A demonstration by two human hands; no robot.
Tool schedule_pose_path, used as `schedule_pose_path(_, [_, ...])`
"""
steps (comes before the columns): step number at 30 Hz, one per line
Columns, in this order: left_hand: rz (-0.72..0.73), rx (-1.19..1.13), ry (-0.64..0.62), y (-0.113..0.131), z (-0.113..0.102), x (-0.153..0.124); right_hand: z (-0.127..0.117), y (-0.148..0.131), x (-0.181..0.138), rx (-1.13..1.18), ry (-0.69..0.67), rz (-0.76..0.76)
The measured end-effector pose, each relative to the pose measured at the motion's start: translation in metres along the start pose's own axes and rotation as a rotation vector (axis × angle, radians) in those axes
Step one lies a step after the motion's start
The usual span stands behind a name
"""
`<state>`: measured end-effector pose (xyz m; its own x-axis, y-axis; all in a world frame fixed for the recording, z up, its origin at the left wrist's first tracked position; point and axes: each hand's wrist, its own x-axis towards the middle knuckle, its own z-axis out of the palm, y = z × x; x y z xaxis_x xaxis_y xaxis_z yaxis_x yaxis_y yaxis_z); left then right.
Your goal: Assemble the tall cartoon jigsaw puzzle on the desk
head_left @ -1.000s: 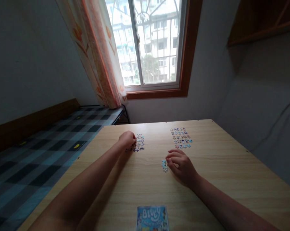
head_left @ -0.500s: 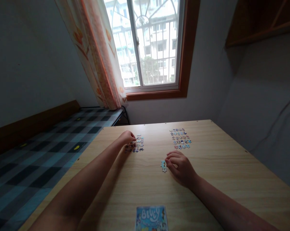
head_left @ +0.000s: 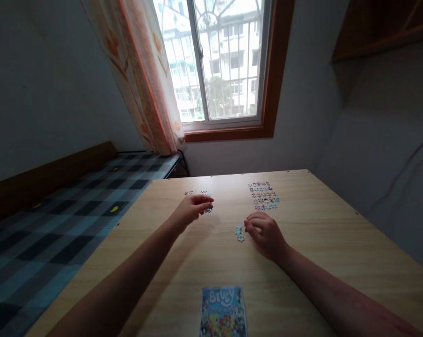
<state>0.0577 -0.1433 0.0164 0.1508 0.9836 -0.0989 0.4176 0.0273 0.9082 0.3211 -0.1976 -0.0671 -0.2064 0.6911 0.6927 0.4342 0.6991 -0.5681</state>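
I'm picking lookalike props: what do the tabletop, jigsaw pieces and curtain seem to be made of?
Tabletop: wood or wood-look laminate, satin, going by its pale grain and soft sheen.
Jigsaw pieces: probably printed cardboard, from their flat, colorful, knobbed shapes; too small to judge finish.
Curtain: fabric, apparently matte, hanging in flower-patterned folds.

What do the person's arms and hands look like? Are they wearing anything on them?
The left hand and right hand have no gloves. The left forearm and right forearm are bare, with no sleeve, watch or bracelet showing. A thin ring would be too small to tell.
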Motion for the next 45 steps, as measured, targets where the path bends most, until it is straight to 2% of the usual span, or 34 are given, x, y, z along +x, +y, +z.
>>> schedule_pose_path(4, [-0.013,-0.07,-0.048,-0.026,0.052,-0.023,-0.002,0.001,0.0,-0.025,-0.001,-0.001])
schedule_pose_path(6, [0.017,-0.083,-0.063,-0.037,0.067,-0.028,-0.004,0.001,0.001,-0.041,-0.006,-0.009])
schedule_pose_path(9, [0.039,-0.125,-0.065,-0.046,0.076,-0.031,-0.005,0.002,0.001,-0.061,-0.026,-0.037])
schedule_pose_path(16, [0.047,-0.22,-0.094,-0.05,0.079,-0.029,-0.001,0.003,-0.001,-0.11,-0.086,-0.1])
schedule_pose_path(28, [0.108,-0.223,-0.129,-0.049,0.084,-0.031,0.0,0.002,-0.004,-0.184,-0.137,-0.12])
schedule_pose_path(45, [0.189,-0.27,-0.172,-0.05,0.083,-0.031,0.002,0.0,-0.004,-0.173,-0.069,-0.15])
